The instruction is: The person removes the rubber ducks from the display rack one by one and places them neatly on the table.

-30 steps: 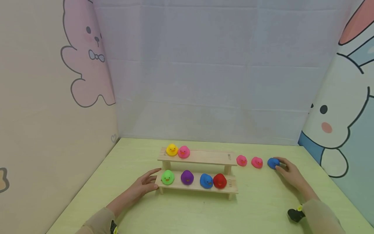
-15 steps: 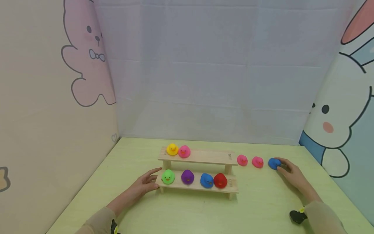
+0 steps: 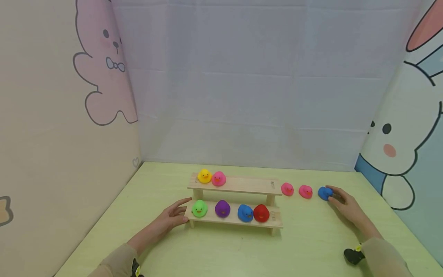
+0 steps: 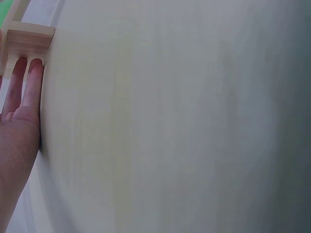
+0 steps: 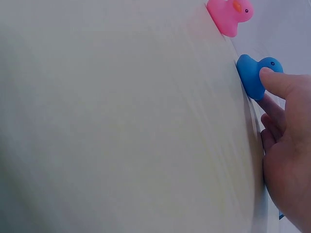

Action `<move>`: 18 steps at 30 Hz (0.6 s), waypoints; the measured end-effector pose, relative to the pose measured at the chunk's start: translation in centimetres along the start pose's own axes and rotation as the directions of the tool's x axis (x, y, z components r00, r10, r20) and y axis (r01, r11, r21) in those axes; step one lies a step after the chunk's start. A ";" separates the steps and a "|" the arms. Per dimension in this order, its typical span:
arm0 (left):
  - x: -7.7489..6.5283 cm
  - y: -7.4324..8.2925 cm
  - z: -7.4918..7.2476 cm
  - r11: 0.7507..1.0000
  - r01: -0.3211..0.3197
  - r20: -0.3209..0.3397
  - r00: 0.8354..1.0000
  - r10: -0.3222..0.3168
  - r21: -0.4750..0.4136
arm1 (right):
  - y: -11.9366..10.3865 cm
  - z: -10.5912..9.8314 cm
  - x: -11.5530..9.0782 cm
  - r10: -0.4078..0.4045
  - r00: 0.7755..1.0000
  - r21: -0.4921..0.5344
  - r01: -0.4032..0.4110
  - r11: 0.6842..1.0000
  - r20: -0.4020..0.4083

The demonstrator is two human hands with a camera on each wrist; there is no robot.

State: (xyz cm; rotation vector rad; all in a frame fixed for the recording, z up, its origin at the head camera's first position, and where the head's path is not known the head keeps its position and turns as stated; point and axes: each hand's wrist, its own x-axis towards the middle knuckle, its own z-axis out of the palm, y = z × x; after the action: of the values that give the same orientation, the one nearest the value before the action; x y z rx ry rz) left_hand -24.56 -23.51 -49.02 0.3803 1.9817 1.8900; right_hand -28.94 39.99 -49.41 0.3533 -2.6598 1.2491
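On the table at the right, my right hand [image 3: 349, 206] holds a blue rubber duck [image 3: 324, 193] between thumb and fingers. The right wrist view shows the thumb pressed on the side of this blue duck [image 5: 250, 75], which sits low at the tabletop. My left hand [image 3: 168, 221] rests against the left end of a two-tier wooden stand [image 3: 249, 185], its fingers fairly straight and the thumb near the front edge. A green duck [image 3: 199, 208], a purple duck [image 3: 222, 209], another blue duck [image 3: 245, 213] and a red duck [image 3: 261, 213] stand on the lower tier.
On the upper tier, a yellow duck [image 3: 205, 176] and a pink duck [image 3: 219, 178] sit at the left end. Two more pink ducks, a nearer-to-stand pink duck [image 3: 287, 189] and a farther pink duck [image 3: 305, 191], lie between the stand and my right hand. A pale curtain [image 3: 221, 96] hangs behind.
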 end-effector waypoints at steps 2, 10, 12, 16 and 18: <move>0.0 0.0 0.0 1.000 -0.002 -0.001 1.000 0.002 -0.003 | -0.1 0.0 0.0 -0.005 1.000 0.000 0.005 1.000 -0.004; 0.0 -0.1 0.0 1.000 0.002 -0.003 1.000 -0.002 0.001 | -0.7 0.0 -0.2 0.027 1.000 0.022 -0.028 0.999 0.007; 0.0 -0.1 0.0 1.000 0.001 -0.004 1.000 -0.001 0.003 | -0.8 -0.1 -0.2 0.026 1.000 0.024 -0.026 0.999 0.005; 0.0 0.0 0.0 1.000 -0.003 -0.004 1.000 0.003 0.003 | -0.9 -0.1 -0.2 0.010 1.000 0.020 -0.010 1.000 -0.005; 0.0 0.0 0.0 1.000 -0.005 -0.004 1.000 0.005 0.000 | -0.8 -0.1 -0.3 0.002 1.000 0.017 -0.002 1.000 -0.007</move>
State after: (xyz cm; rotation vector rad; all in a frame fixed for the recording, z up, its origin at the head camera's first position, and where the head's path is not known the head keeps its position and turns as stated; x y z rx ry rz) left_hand -24.52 -23.54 -49.05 0.3816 1.9854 1.8952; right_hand -28.43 39.62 -48.80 0.3485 -2.6453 1.2719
